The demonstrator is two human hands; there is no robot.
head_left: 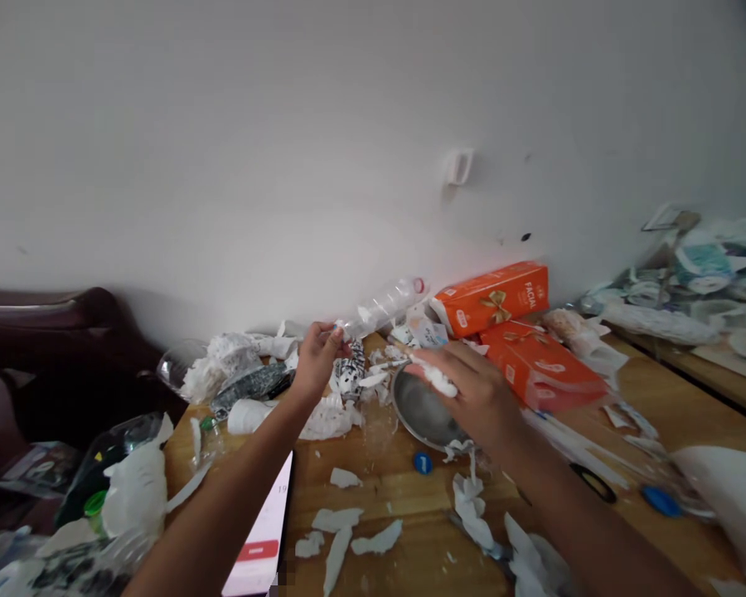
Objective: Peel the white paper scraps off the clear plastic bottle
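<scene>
My left hand (318, 355) is closed, its thumb and fingers pinching the near end of a clear plastic bottle (382, 308). The bottle lies tilted, its red-ringed neck pointing up and to the right toward the wall. My right hand (476, 394) is wrapped round a white wad of wet-looking tissue (436, 375). That hand is above a round metal bowl (423, 421) and hides part of its right side. Torn white paper scraps (336, 521) lie on the wooden table (404, 572) in front of the bowl.
Two orange facial tissue packs (491, 300) lean behind the bowl. A phone (264, 531) with a lit screen is at the front left. A blue bottle cap (423, 463) lies before the bowl. Crumpled paper (224, 365) and plastic clutter the left side; scissors (593, 482) lie at right.
</scene>
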